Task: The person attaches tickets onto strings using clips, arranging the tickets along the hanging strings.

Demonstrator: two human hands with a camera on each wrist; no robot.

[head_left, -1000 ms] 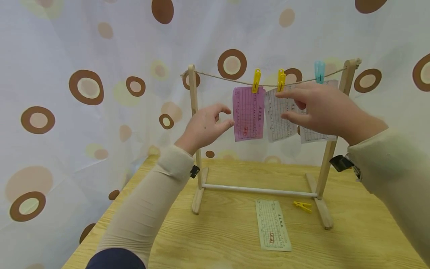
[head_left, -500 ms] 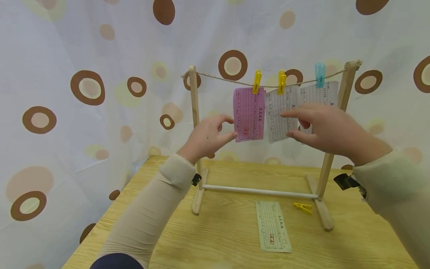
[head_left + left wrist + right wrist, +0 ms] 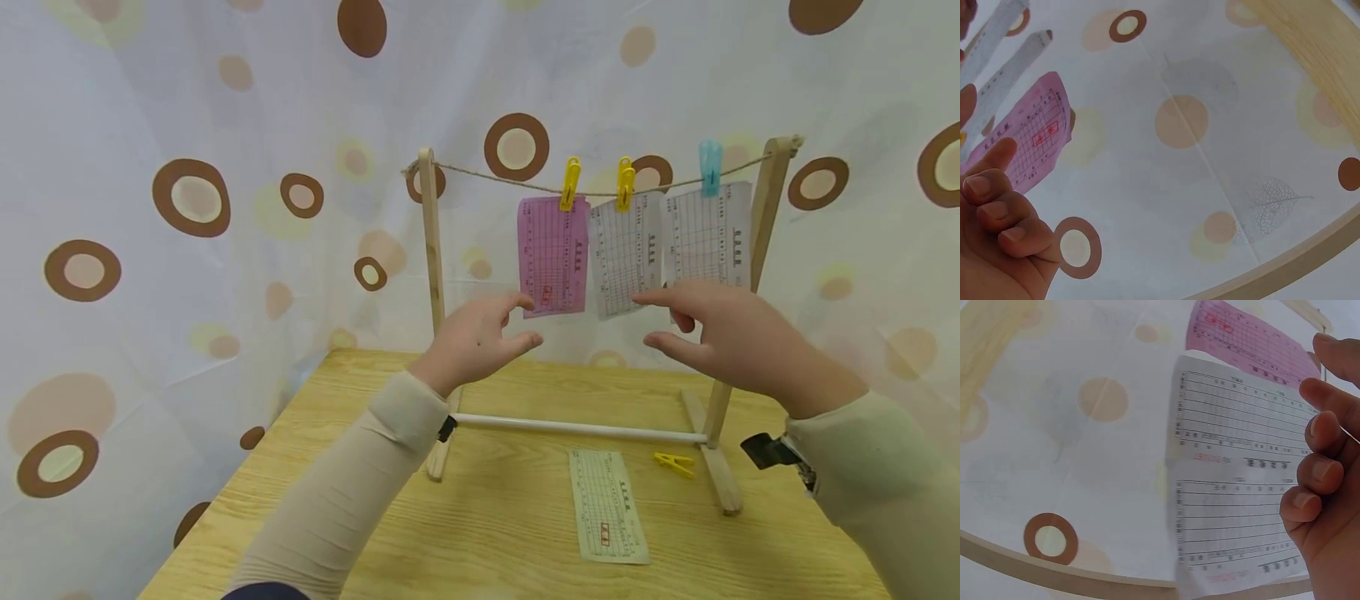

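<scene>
Three printed paper slips hang from a string. A yellow clothespin (image 3: 570,185) holds the pink slip (image 3: 553,250), and another yellow clothespin (image 3: 625,185) holds the middle white slip (image 3: 622,254). The right white slip (image 3: 708,233) hangs from a light-blue clothespin (image 3: 710,169), its lower part hidden by my right hand (image 3: 731,337). That hand holds nothing, fingers loosely bent. My left hand (image 3: 480,340), also holding nothing, is near the pink slip's lower edge; in the left wrist view its fingers (image 3: 1007,212) are bent. Below, a pale green slip (image 3: 609,508) lies flat on the table.
A loose yellow clothespin (image 3: 675,463) lies on the wooden table (image 3: 450,533) beside the stand's right foot. Two wooden posts (image 3: 431,233) carry the string (image 3: 495,177), and a white bar (image 3: 577,427) joins them low down. Behind is a spotted curtain (image 3: 247,125).
Both hands have moved down from the clothespins and upper slips, and the left has shifted slightly right. More of the two white slips shows. The slips stay hanging.
</scene>
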